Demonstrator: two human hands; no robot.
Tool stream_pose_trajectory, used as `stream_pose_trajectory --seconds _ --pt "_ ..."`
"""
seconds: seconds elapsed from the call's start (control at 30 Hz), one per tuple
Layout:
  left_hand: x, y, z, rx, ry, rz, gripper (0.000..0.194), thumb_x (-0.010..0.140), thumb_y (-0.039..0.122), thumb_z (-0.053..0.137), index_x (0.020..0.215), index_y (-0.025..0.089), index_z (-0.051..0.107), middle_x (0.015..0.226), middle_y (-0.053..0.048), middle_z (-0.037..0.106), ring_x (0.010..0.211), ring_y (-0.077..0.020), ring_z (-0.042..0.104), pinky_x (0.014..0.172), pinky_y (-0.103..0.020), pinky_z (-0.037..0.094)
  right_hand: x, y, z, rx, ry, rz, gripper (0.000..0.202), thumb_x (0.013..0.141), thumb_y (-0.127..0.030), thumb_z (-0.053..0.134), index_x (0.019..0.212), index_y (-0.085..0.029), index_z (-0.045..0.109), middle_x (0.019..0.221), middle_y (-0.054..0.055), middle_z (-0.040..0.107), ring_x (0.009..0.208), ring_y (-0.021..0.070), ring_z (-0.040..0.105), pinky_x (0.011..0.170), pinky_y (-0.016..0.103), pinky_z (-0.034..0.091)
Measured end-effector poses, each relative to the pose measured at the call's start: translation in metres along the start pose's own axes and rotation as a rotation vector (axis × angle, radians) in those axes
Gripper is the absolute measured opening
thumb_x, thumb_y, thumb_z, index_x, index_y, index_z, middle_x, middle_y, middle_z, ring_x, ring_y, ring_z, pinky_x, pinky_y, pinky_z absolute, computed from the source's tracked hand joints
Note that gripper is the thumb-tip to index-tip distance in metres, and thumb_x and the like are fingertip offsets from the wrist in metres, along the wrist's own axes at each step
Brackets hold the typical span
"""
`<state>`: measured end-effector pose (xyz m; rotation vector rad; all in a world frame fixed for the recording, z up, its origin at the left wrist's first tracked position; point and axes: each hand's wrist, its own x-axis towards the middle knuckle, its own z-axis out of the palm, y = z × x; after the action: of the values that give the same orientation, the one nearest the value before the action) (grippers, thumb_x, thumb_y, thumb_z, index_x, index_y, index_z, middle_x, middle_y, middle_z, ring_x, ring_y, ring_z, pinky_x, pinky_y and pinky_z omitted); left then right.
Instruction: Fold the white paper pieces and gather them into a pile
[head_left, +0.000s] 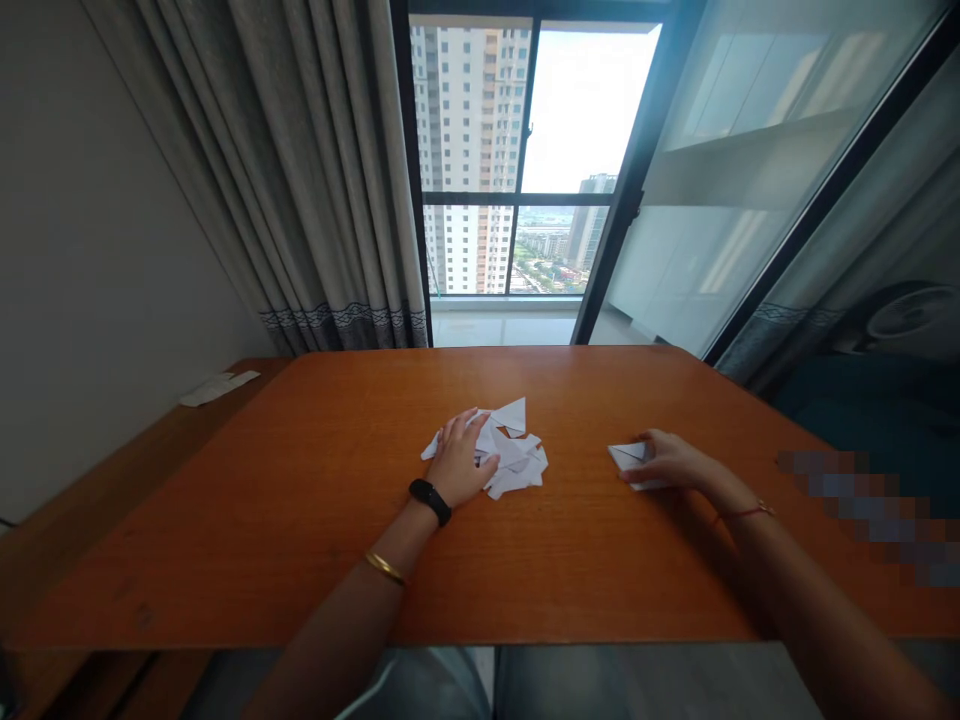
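My left hand (461,462), with a black band on its wrist, rests on a pile of white paper pieces (519,464). Its fingers are stretched out over the left side of the pile, with the thumb apart from them, and they hide some of the pieces. Some pieces have pointed, triangular shapes, and they overlap loosely. To the right, my right hand (664,460) has its fingers closed on a folded white paper (627,457) at the tabletop. Crease lines show on the paper's left part; the hand covers the rest.
The brown wooden table (337,560) spreads around both hands. A flat white paper strip (220,387) lies on a ledge at the far left. Beyond the table are a grey curtain (330,180) and a dark-framed glass door (409,180). A blurred patch covers the right edge.
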<state>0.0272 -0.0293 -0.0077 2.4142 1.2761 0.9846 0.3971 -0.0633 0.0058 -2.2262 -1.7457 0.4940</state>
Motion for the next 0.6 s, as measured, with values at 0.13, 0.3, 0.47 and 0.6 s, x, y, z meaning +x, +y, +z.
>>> stream_pose_trajectory --seconds 0.13,0.3,0.47,0.6 --pt "0.000 0.001 -0.001 -0.052 -0.006 0.028 0.054 0.077 0.027 0.062 0.129 0.020 0.048 0.138 -0.010 0.043 0.129 -0.0267 0.035 0.110 -0.045 0.026 -0.007 -0.044 0.012 0.359 -0.102 -0.091 0.062 0.053 -0.032 0.079 0.108 -0.013 0.056 0.087 0.006 0.065 0.076 0.0207 0.061 0.062 0.027 0.048" --pt "0.001 0.003 -0.003 -0.295 0.004 -0.017 0.053 0.077 0.029 0.065 0.127 0.020 0.049 0.136 -0.011 0.047 0.129 -0.0255 0.039 0.111 -0.045 0.027 -0.011 -0.131 0.006 0.840 -0.074 -0.304 0.059 0.057 -0.030 0.079 0.109 -0.019 0.053 0.084 0.000 0.062 0.070 0.0145 0.058 0.057 0.023 0.047" --pt "0.005 0.008 0.002 -0.917 -0.080 -0.217 0.060 0.079 0.038 0.064 0.131 0.018 0.042 0.132 -0.014 0.053 0.117 -0.0256 0.054 0.097 -0.041 0.045 -0.018 -0.176 0.038 1.329 -0.118 -0.371 0.068 0.060 -0.036 0.079 0.119 -0.022 0.046 0.088 0.001 0.066 0.072 0.0153 0.061 0.063 0.026 0.050" --pt "0.008 0.007 0.003 -1.032 -0.029 -0.341 0.055 0.074 0.040 0.070 0.118 0.015 0.049 0.119 -0.013 0.062 0.104 -0.0263 0.062 0.086 -0.041 0.053 -0.015 -0.173 0.068 1.402 -0.096 -0.306 0.071 0.056 -0.034 0.082 0.117 -0.021 0.048 0.085 0.001 0.067 0.073 0.0153 0.062 0.065 0.027 0.051"
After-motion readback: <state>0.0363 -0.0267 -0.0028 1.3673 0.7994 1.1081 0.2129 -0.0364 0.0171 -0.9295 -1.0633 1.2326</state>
